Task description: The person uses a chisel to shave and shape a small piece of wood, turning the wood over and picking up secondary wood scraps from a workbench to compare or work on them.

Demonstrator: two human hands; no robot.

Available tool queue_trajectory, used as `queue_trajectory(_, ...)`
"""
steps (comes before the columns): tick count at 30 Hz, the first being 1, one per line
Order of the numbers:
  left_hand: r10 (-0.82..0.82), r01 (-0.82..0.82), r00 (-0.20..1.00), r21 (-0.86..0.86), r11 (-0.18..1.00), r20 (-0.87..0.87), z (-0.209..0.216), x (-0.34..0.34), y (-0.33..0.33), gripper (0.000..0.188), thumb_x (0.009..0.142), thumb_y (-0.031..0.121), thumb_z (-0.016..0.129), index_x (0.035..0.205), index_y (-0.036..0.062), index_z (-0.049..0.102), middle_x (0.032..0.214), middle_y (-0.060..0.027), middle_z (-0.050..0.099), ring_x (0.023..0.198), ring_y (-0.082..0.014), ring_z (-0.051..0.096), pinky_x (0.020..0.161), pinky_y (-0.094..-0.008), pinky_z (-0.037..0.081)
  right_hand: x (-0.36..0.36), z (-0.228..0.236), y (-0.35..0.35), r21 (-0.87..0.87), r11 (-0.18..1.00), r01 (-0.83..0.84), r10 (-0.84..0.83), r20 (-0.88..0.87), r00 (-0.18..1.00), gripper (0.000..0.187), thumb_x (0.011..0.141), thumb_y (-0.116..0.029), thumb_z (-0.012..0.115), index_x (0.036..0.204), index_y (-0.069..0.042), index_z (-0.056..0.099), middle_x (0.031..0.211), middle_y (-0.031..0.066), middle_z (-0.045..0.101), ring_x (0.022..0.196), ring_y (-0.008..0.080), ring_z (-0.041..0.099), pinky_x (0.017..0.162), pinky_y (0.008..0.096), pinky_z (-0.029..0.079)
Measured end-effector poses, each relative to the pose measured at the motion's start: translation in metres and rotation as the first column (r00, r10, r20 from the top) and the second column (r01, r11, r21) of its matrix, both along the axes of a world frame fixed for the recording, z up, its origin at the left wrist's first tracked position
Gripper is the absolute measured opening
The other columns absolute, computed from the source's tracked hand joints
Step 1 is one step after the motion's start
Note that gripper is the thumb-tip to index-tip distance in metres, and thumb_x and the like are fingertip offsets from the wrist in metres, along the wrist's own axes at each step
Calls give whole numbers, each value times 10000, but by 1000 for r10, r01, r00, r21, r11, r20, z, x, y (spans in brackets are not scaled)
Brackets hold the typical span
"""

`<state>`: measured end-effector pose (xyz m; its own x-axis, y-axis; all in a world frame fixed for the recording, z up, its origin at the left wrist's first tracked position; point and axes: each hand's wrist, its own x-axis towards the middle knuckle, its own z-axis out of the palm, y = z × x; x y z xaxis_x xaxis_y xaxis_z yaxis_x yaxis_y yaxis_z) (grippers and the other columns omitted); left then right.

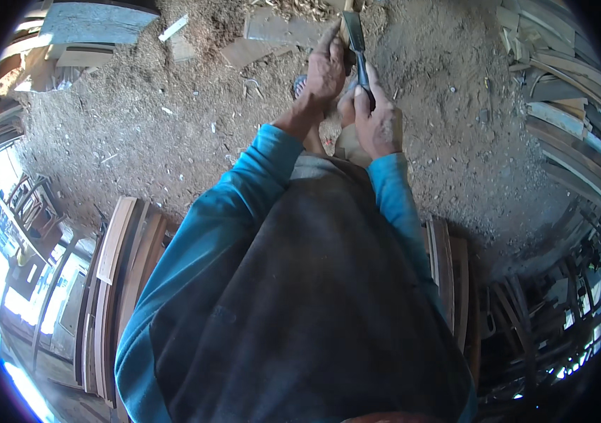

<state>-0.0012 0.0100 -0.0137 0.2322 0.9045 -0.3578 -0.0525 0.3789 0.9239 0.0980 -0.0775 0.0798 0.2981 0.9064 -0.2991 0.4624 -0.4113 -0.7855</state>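
In my right hand [378, 116] is the dark handle of a chisel [353, 32], its fingers closed round it and the forefinger stretched along it. The broad, flat metal blade points away from me, near the top edge of the view. Just left of the blade, my left hand [326, 74] is closed on a narrow pale piece of wood [348, 5], with its forefinger lying along the side. The wood and the blade lie close together; whether they touch, I cannot tell. My left palm faces away, and the wood's far end is cut off by the view.
Wood shavings [304, 8] and flat board offcuts [283, 29] lie on the dusty ground beyond my hands. Stacked planks stand at the left [113, 240] and right [441, 261] beside me. More timber [568, 141] lines the far right, and a pale blue board [96, 22] lies far left.
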Motion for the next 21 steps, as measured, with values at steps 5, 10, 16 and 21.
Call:
queue_trajectory(5,-31,36,998,97,995,-59,0,-5,-3,449,1123,238,428,1535,58,441,740,19,577,615,-69,494,556,-248,453,-10,7,-17,133,989,-65,46,140,989,504,1045,-256,525,1508,-61,482,1325,272,637,1212,435,634,960,467,530)
queue_trajectory(10,-58,58,998,49,997,-9,8,-3,0,577,1109,397,460,1564,46,404,778,-10,587,690,-86,546,641,-258,487,2,12,23,-176,984,-2,17,81,997,498,1040,-286,532,1499,-95,511,1231,277,674,1037,475,683,858,516,547)
queue_trajectory(16,-71,67,997,173,983,18,-12,-7,1,568,1116,355,457,1559,8,383,851,15,581,752,-68,536,668,-246,482,2,0,40,-75,996,47,-42,65,997,499,1030,-330,536,1496,-152,530,1204,263,691,1038,479,684,867,512,565)
queue_trajectory(21,-91,99,992,96,990,-84,5,4,4,520,1108,344,486,1523,34,441,737,-4,583,649,-81,528,578,-272,456,21,-13,50,-46,999,21,-17,85,996,524,1022,-321,551,1493,-92,520,1358,254,630,1229,427,632,1002,455,516)
